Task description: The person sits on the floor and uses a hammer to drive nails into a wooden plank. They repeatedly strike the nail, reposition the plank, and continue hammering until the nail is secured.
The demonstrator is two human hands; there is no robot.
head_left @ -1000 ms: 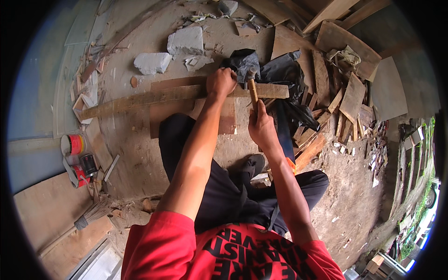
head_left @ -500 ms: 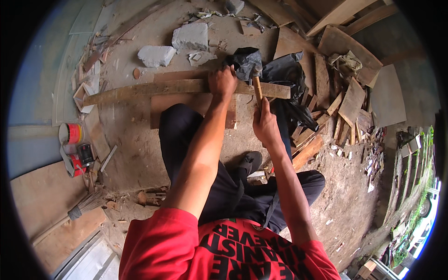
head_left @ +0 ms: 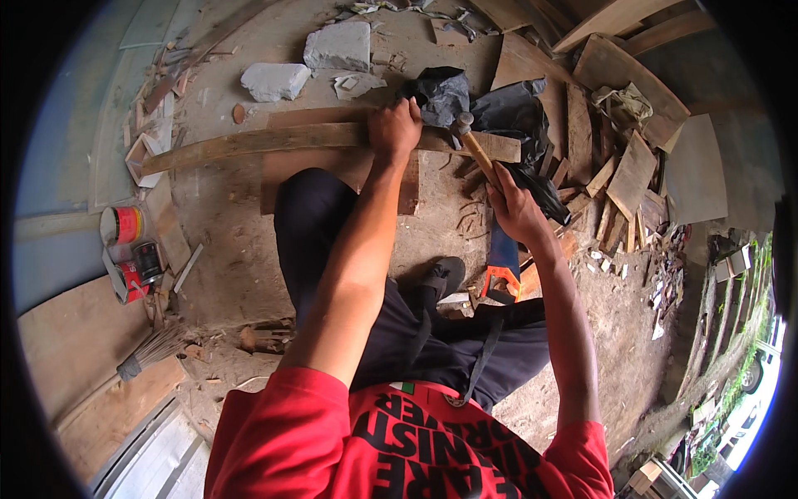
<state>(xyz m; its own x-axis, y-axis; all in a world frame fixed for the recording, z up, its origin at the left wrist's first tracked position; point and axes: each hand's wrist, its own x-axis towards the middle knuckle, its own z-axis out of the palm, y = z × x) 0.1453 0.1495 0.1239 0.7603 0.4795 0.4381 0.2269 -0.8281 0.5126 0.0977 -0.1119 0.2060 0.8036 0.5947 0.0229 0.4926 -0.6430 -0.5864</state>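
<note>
The wooden plank lies across a brown board, apparently for support. The left hand has its grip closed over the plank, presumably to steady it. The right hand grips 1 hammer by the handle, seemingly for control; its head is at the plank's right portion, contact unclear. Nearer the person than the plank's left end: 2 red-marked tins and 1 black can, contents indeterminable.
</note>
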